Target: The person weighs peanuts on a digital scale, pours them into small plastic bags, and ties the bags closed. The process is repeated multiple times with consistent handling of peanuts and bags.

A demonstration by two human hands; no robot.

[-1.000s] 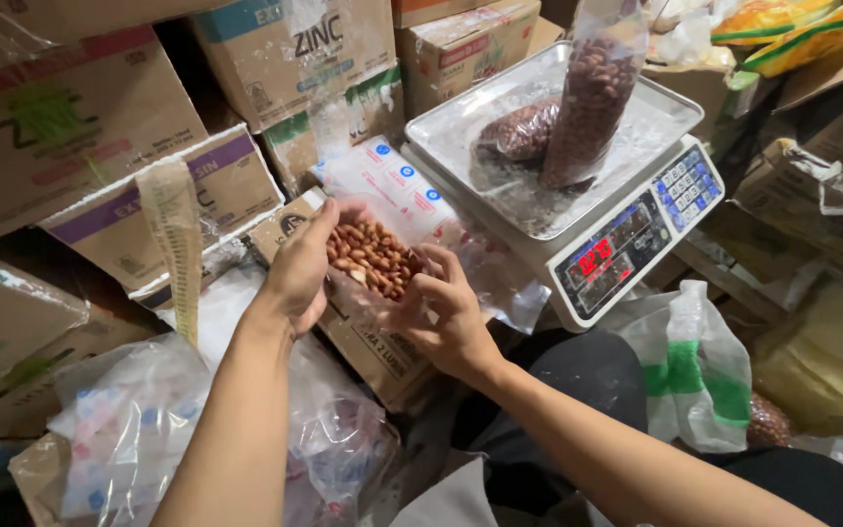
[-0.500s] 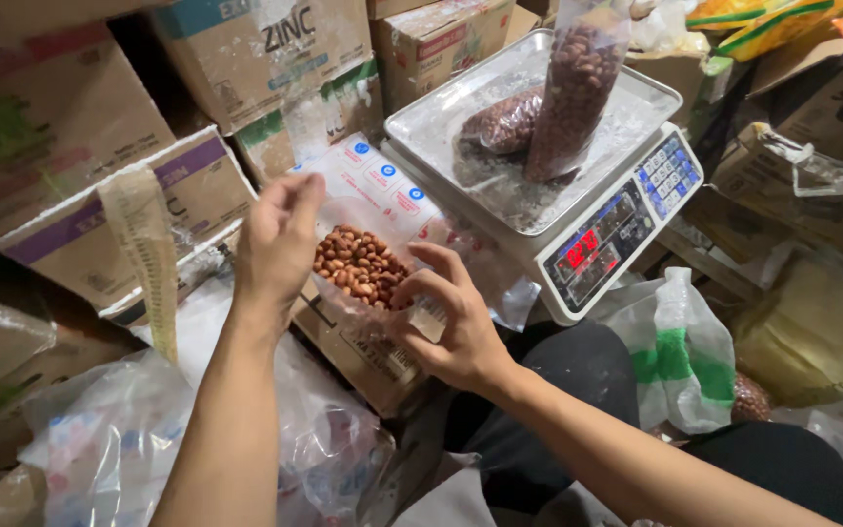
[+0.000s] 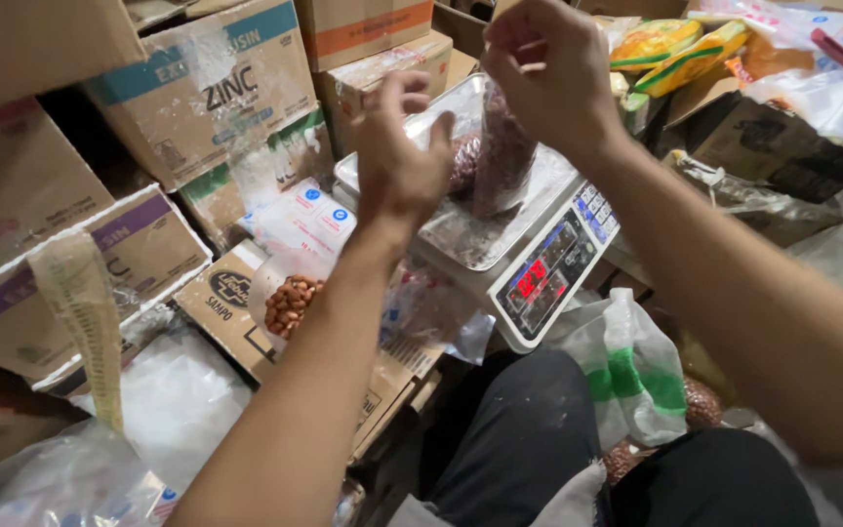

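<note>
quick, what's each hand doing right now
Left hand: open, fingers curled, holding nothing, beside the bag of nuts on the scale.
Right hand: pinching the top of that bag.

Both forearms bare, no sleeves, no rings or watch visible; dark trousers (image 3: pixel 529 439) with pale dusty smudges.

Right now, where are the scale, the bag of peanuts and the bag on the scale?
Scale (image 3: pixel 548 268): head view, on its red number display.
Bag of peanuts (image 3: pixel 290 303): head view, on the nuts inside.
Bag on the scale (image 3: pixel 501 161): head view, on its dark filled middle.
</note>
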